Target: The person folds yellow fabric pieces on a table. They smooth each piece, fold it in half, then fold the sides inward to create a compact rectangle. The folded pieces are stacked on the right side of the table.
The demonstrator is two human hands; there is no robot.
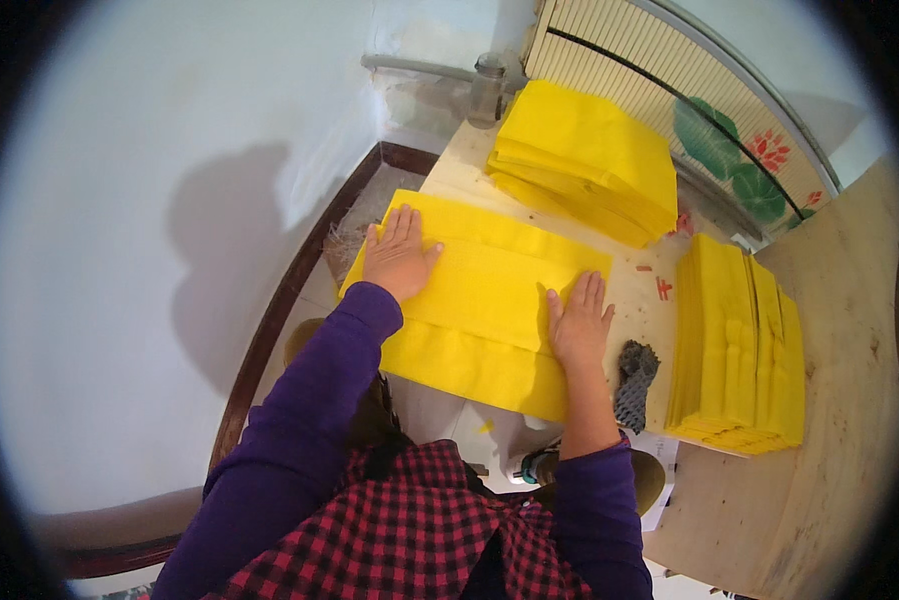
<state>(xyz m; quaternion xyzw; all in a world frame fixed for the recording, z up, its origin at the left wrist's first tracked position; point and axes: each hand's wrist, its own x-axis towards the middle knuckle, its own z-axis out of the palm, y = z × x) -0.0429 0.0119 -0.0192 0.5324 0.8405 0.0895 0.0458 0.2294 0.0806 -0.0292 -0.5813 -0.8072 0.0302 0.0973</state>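
A wide yellow fabric sheet (489,285) lies folded in front of me, with lengthwise creases and its near part reaching past the table edge. My left hand (399,257) rests flat on its left end, fingers stretched toward the far edge. On the right end my right hand (580,322) also lies flat with fingers spread. Neither hand grips anything. Beyond the sheet sits a thick stack of folded yellow fabric (584,155). Another tall yellow fabric stack (734,350) is at the right.
A dark grey crumpled cloth (634,385) lies right of my right hand. Small red scraps (663,288) are on the wooden table (629,300). At the far corner stands a clear jar (486,92). A slatted panel with painted flowers (709,120) leans behind; a white wall (169,200) bounds the left.
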